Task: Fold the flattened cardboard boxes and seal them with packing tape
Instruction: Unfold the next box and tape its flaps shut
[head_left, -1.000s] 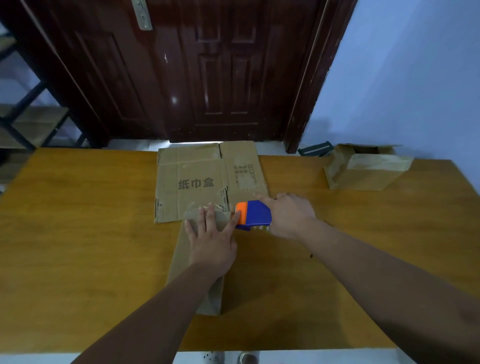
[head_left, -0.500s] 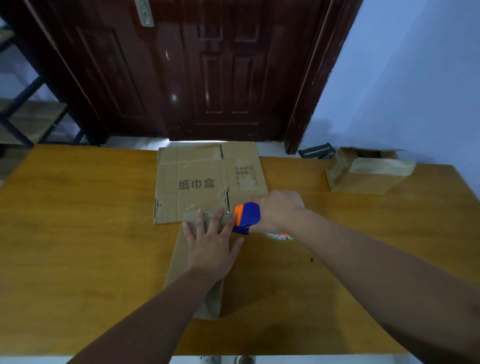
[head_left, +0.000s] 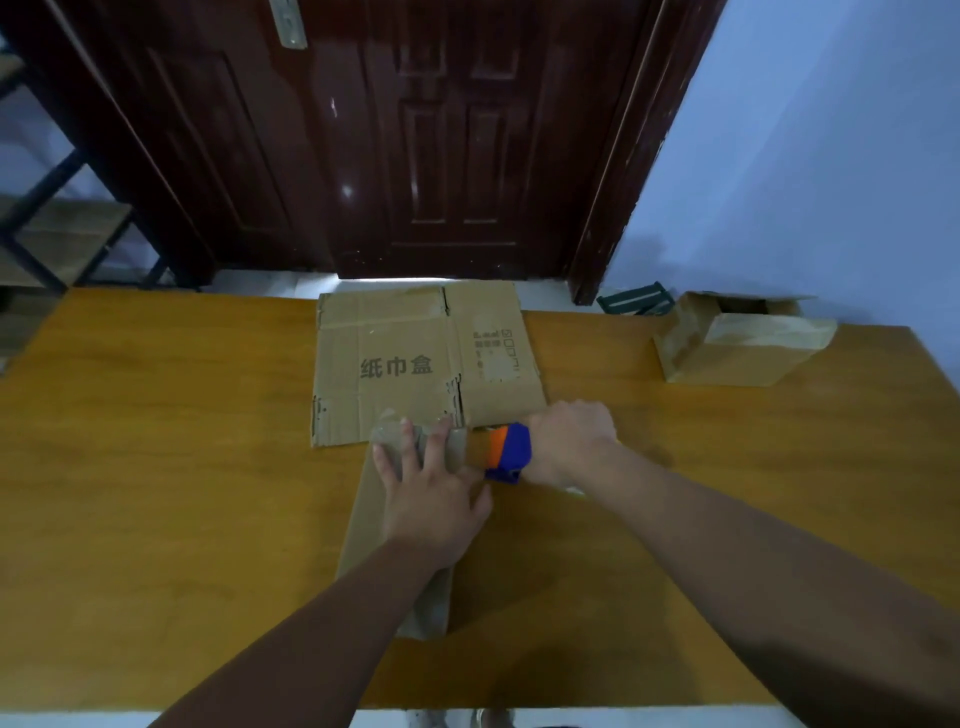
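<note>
step in hand, as judged: taping the far end of the narrow folded brown cardboard box (head_left: 366, 519). it lies lengthwise near the middle of the orange-brown wooden table (head_left: 156, 441). its far end meets the near edge of the flat brown cardboard sheet with printed characters (head_left: 395, 358); whether it touches or overlaps cannot be told. the left hand (head_left: 431, 499) lies flat on the box's far half, fingers straight and spread, pressing down and grasping nothing. the right hand (head_left: 569, 441) is wrapped round the blue and orange tape dispenser (head_left: 509, 452), just right of the box's far end, orange part toward the box

recommended: hold the left palm firm so the box does not slide as tape is drawn. run the dispenser straight across the end, flat to the cardboard. lift the fingers clear of the tape path, and smooth the strip down before cutting

condition of the box: thin, creased, soft at the edges. a glossy patch at the far end looks like clear tape; its extent cannot be told. the sheet beyond is not yet folded. an open-topped brown cardboard box (head_left: 727, 353) stands at the far right of the table, well apart
</note>
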